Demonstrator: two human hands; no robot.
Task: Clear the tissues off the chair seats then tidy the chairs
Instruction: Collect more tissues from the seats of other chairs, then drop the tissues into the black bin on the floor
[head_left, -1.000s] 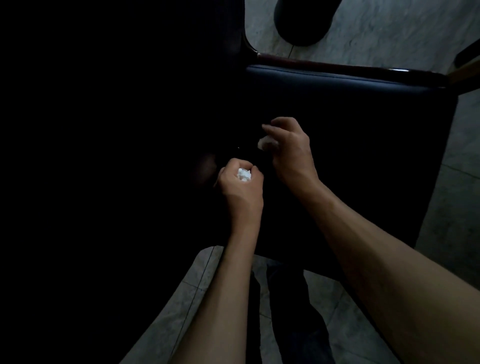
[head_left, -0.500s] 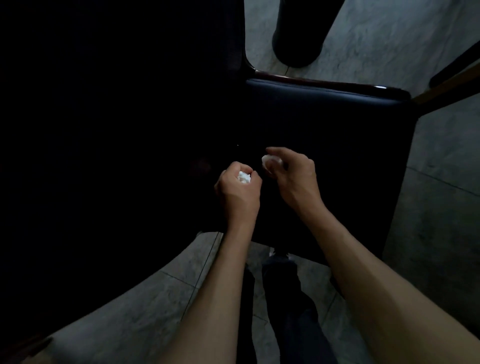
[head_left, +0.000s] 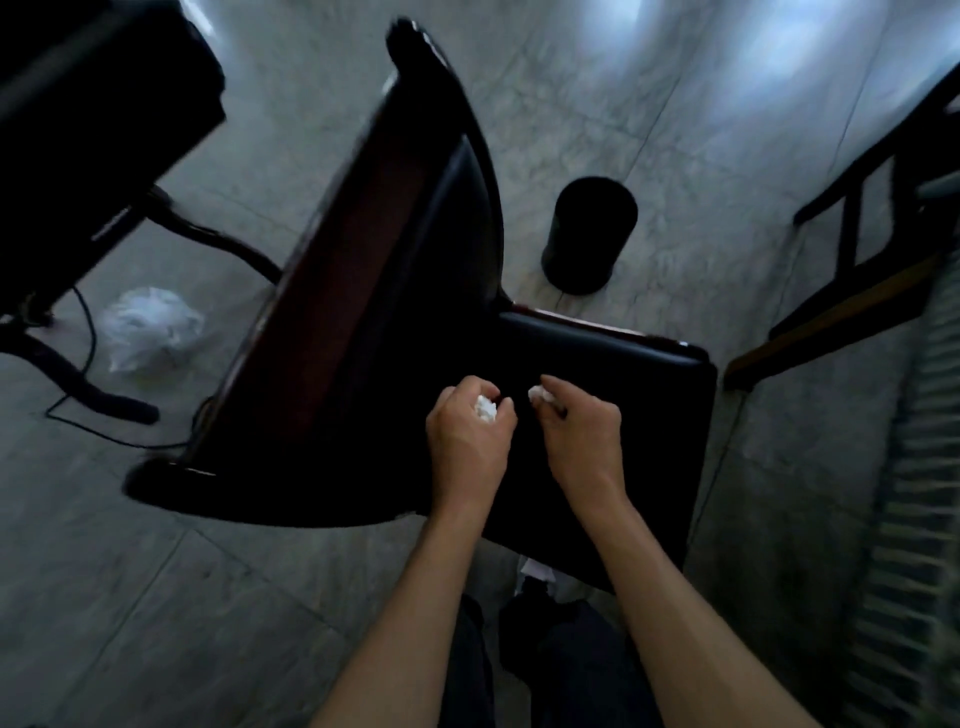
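A dark padded chair seat (head_left: 639, 405) lies under both my hands, with its wooden backrest (head_left: 363, 270) rising to the left. My left hand (head_left: 467, 441) is closed in a fist around a crumpled white tissue (head_left: 486, 408) that shows between thumb and fingers. My right hand (head_left: 584, 431) hovers just to the right, over the seat, pinching a second small white tissue (head_left: 540, 395) at its fingertips. The two hands are close together and do not touch.
A black cylindrical bin (head_left: 589, 234) stands on the tiled floor beyond the seat. A crumpled white plastic bag (head_left: 148, 327) lies on the floor at left near a cable and another dark chair (head_left: 88, 104). A wooden chair frame (head_left: 872, 234) stands at right.
The view has lifted and brightened, showing the backrest, bin and floor. My right hand has drawn back from the seat with its tissue, level with my left fist.
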